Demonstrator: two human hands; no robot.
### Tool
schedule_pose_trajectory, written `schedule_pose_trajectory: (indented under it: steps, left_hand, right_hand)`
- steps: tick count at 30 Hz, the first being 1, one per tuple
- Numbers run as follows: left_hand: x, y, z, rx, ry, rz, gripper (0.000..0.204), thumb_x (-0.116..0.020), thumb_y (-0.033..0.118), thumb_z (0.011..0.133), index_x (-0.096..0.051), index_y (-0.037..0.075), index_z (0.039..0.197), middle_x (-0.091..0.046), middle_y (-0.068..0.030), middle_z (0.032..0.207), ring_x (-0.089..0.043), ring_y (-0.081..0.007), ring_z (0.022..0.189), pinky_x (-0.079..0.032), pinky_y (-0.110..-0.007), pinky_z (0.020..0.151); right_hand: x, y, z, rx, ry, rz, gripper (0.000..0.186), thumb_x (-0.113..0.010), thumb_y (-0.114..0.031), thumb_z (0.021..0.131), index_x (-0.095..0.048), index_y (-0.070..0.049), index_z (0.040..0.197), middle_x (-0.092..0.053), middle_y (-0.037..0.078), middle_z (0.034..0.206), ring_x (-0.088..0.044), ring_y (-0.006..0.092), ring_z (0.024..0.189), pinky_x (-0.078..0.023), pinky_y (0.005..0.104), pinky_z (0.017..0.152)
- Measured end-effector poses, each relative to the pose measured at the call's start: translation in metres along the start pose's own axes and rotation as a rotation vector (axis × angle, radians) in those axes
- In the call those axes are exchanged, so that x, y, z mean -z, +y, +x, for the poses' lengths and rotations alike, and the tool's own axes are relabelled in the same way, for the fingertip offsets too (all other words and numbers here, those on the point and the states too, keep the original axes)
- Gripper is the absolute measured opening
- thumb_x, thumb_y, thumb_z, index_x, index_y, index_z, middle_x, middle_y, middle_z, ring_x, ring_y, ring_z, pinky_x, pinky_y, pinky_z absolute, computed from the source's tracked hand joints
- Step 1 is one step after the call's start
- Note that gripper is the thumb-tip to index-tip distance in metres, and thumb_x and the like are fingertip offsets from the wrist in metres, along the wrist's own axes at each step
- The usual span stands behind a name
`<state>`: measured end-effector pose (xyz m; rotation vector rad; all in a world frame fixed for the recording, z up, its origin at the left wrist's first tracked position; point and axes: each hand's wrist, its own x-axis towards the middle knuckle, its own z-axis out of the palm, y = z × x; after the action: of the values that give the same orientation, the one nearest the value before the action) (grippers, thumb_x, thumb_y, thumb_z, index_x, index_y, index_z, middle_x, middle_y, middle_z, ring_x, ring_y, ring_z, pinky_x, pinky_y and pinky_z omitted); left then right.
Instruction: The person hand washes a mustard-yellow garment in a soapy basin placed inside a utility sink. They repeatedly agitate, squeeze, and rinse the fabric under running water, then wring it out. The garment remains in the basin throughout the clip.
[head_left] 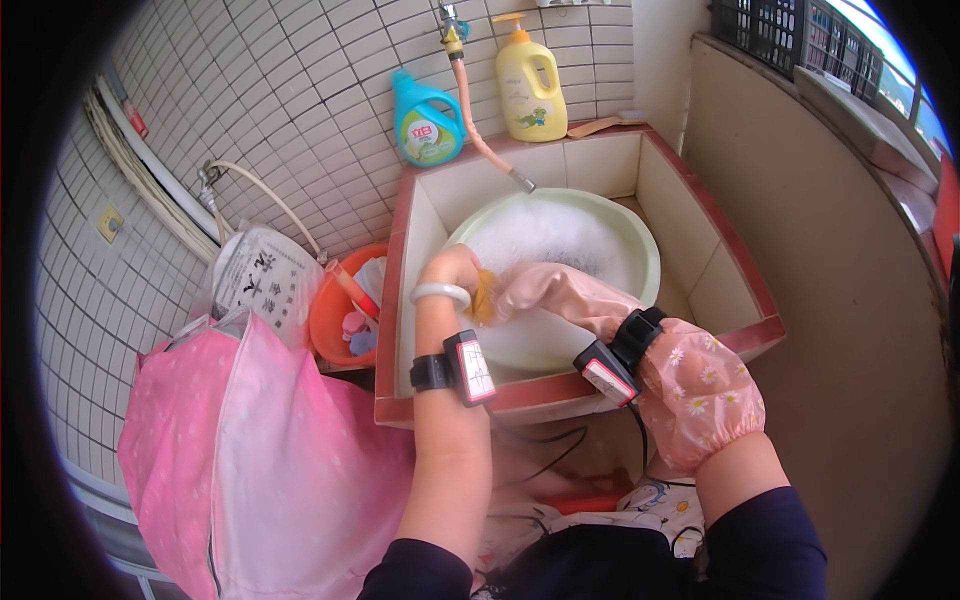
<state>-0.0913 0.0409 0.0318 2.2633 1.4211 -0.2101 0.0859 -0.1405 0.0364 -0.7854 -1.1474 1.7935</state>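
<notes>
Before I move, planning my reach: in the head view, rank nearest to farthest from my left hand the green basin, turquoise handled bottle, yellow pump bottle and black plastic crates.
From your left hand:
1. Green basin, immediately right.
2. Turquoise handled bottle, behind, slightly left.
3. Yellow pump bottle, behind, farther right.
4. Black plastic crates, far upper right.

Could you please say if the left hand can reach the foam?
Probably yes: nothing visible blocks the foam near the left hand, though that hand seems busy at the yellow material.
</notes>
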Motion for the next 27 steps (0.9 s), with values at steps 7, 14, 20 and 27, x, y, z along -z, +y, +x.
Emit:
schedule_pose_trajectory:
  steps: [7,14,20,27]
  left_hand:
    - [-0.042,0.063,0.008,-0.323,-0.352,0.105,0.06,-0.085,0.022,0.067,-0.069,0.006,0.122,-0.073,-0.0153,0.114,-0.068,-0.031,0.104,-0.054,-0.041,0.089]
    - [-0.061,0.09,0.021,-0.45,-0.107,-0.278,0.053,-0.083,0.018,0.074,-0.064,0.0,0.121,-0.073,-0.0138,0.106,-0.069,-0.027,0.093,-0.054,-0.037,0.079]
    - [-0.023,0.073,0.016,-0.509,0.624,-0.848,0.03,-0.073,0.001,0.084,-0.063,0.0,0.113,-0.071,-0.0062,0.098,-0.067,-0.0134,0.08,-0.054,-0.028,0.066]
    - [0.011,0.048,-0.013,-0.492,0.817,-1.368,0.029,-0.065,-0.01,0.08,-0.063,-0.003,0.108,-0.071,-0.0076,0.101,-0.068,-0.0141,0.092,-0.053,-0.027,0.083]
  right_hand:
    - [0.042,-0.009,-0.047,0.051,0.167,-0.946,0.01,-0.067,-0.01,0.085,-0.073,-0.006,0.091,-0.071,0.007,0.089,-0.068,0.0213,0.084,-0.052,0.0332,0.075]
    - [0.065,-0.08,-0.028,-0.31,0.526,-1.878,0.017,-0.066,-0.016,0.083,-0.074,-0.008,0.096,-0.072,0.017,0.09,-0.068,0.0385,0.086,-0.054,0.0442,0.074]
    - [0.06,-0.115,-0.021,0.248,0.835,-1.326,0.022,-0.062,-0.014,0.082,-0.07,-0.004,0.1,-0.07,0.014,0.088,-0.068,0.0304,0.085,-0.053,0.0388,0.075]
    - [-0.011,-0.083,-0.002,0.119,0.42,-0.441,0.033,-0.068,-0.027,0.098,-0.067,0.0,0.117,-0.07,0.004,0.096,-0.066,0.0108,0.087,-0.053,0.0263,0.078]
